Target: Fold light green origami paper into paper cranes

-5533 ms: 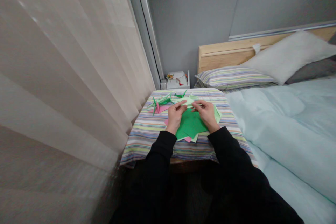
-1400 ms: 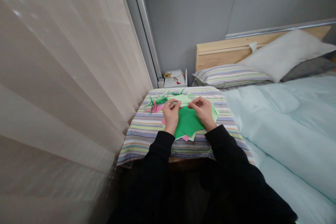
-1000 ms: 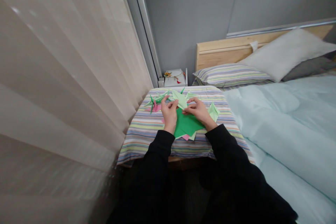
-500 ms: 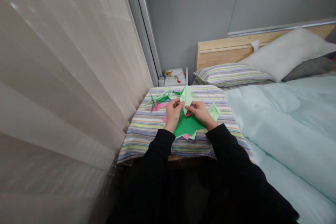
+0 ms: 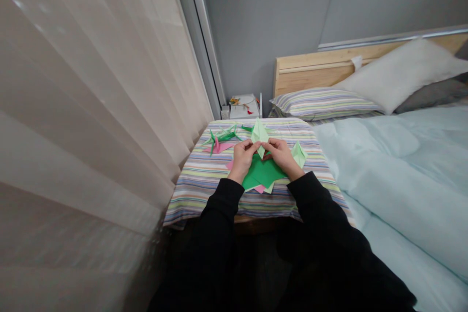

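Observation:
A light green folded origami paper point(image 5: 259, 132), kite-shaped, is pinched between my two hands above the table. My left hand point(image 5: 244, 157) grips its left edge with thumb and fingers. On the opposite edge, my right hand point(image 5: 282, 155) pinches it near the lower point. Beneath the hands lies a dark green paper sheet point(image 5: 263, 174) on top of light green and pink sheets. Another light green folded paper point(image 5: 299, 154) rests right of my right hand. Green paper cranes point(image 5: 227, 135) and a pink folded crane point(image 5: 217, 146) sit on the left.
A striped cloth point(image 5: 197, 190) covers the small table. The beige curtain point(image 5: 109, 83) hangs close on the left. To the right is a bed with a pale blue quilt point(image 5: 395, 165). Behind the table stands a white nightstand point(image 5: 239, 111) with small trinkets on it.
Both thumbs have come closer together on the lower part of the light green paper. The paper has tilted slightly; the other pieces stay where they were.

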The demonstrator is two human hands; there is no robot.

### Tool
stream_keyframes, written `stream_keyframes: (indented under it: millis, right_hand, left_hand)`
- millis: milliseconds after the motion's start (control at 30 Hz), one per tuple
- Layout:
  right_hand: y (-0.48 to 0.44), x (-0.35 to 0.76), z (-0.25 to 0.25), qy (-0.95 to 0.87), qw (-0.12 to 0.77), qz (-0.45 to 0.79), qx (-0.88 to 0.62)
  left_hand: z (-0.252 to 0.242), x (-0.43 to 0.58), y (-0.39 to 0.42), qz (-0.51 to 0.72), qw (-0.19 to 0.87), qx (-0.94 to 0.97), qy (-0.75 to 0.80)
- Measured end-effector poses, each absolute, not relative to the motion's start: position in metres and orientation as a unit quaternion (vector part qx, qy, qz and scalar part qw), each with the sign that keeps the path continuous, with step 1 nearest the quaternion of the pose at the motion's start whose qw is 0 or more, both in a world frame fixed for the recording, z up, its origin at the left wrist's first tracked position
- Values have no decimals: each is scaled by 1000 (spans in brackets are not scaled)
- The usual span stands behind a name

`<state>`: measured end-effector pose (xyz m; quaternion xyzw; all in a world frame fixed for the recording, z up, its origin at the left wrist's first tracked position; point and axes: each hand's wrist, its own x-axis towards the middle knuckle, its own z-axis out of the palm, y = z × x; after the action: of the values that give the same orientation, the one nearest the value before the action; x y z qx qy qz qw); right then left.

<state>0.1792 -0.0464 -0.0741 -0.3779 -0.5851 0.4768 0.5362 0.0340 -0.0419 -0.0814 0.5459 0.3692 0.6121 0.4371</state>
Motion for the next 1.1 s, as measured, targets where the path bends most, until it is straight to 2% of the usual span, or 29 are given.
stream_keyframes:
  millis: [333,567,667,833,967,1100]
  right_hand:
    - [-47,181,-74,-594,545,444,-391]
    - [-51,177,-73,-605,519,491,-351]
    - [-50,178,-72,-593,536,487,-352]
    - [-46,181,-73,-557,583,459,-374]
    - [-45,180,-74,-544,597,447,-384]
    - [-47,180,-72,-535,617,429,-387]
  left_hand:
    - [-84,34,-39,613,452,541,357]
    - [-91,33,-34,628,474,518,337]
    - [-93,34,-33,641,473,503,336]
    - [-87,35,-36,683,447,465,342]
    - [-80,34,-43,729,387,452,340]
    - [-77,35,-47,706,343,506,359]
